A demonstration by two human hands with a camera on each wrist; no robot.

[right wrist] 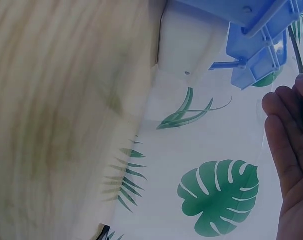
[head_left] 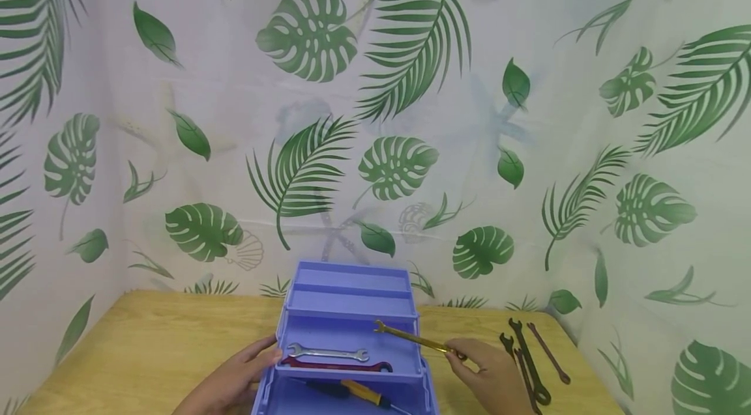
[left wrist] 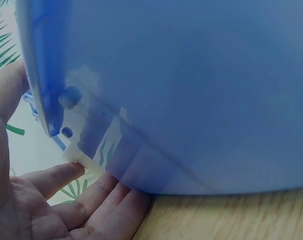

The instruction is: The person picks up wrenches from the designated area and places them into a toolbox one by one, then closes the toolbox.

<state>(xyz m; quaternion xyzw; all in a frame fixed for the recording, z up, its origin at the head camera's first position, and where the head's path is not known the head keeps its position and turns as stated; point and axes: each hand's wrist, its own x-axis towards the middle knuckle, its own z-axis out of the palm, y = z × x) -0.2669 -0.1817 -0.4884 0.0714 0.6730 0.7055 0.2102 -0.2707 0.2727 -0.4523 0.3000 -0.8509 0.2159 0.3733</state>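
A blue toolbox (head_left: pixel 346 327) stands with its stepped trays spread. My left hand (head_left: pixel 235 379) rests at its left side, thumb on the tray corner, fairly straight fingers against the wall; the left wrist view shows these fingers (left wrist: pixel 99 202) touching the blue wall. My right hand (head_left: pixel 489 369) pinches a gold wrench (head_left: pixel 411 337) by one end; its open jaw hangs over the middle tray. In that tray lie a silver open-end wrench (head_left: pixel 328 354) and a red wrench (head_left: pixel 340 366). The right wrist view shows part of my right hand (right wrist: pixel 291 145); little of the wrench shows.
A yellow-and-black screwdriver (head_left: pixel 360 392) lies in the toolbox's lower compartment. Several dark wrenches (head_left: pixel 528 363) and a reddish wrench (head_left: pixel 548 353) lie on the wooden table (head_left: pixel 176 337), right of the box. A leaf-patterned cloth (head_left: pixel 411 219) hangs behind.
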